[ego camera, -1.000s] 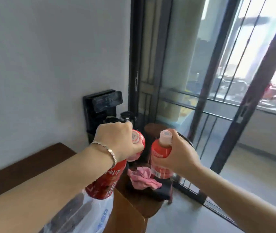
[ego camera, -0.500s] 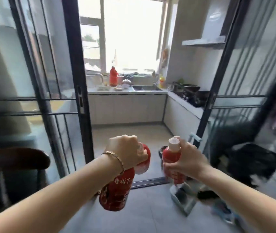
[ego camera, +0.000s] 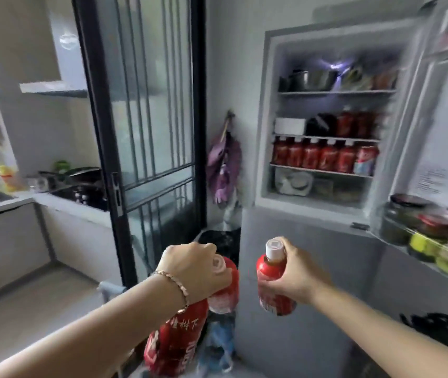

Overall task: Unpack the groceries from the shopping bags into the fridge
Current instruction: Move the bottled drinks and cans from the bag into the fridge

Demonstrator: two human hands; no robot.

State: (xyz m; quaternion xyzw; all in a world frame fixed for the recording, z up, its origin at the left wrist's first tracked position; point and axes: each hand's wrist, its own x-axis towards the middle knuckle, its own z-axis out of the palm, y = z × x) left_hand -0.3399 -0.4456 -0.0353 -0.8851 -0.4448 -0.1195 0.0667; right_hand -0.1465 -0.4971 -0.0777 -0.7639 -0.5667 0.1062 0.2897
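We see the left hand (ego camera: pixel 194 268) low in the middle of the view with its fingers (ego camera: pixel 217 282) curled over the tops of two red bottles at once. The larger bottle (ego camera: pixel 175 343) hangs beneath the wrist; its long axis slants down and to the left, its base is the lowest point, and its neck is hidden under the hand. The second bottle (ego camera: pixel 227 291) sits just to the right of it, more nearly upright, and its pale cap peeps out against the fingers and points upward. We find the right hand (ego camera: pixel 297 274) beside it and apart from the left, its fingers (ego camera: pixel 273 289) wrapped round the body of a third bottle (ego camera: pixel 270 271). That bottle stands almost vertical, with its white cap on top and its base toward the floor. All three bottles are held in the air in front of the closed lower door (ego camera: pixel 312 282) of the fridge (ego camera: pixel 266 110), below its open upper compartment. We see the upper door (ego camera: pixel 435 118) swung out to the right, with jars (ego camera: pixel 421 230) in its lowest rack. Inside, a row of red bottles (ego camera: pixel 323 156) stands upright on one shelf, and a metal bowl (ego camera: pixel 312 80) rests on the top shelf. To the left we make out a black-framed glass door (ego camera: pixel 146 132), a purple cloth (ego camera: pixel 224 165) hanging beside the fridge, and a kitchen counter (ego camera: pixel 62 199) with dark pans (ego camera: pixel 84 174). The whole view is blurred.
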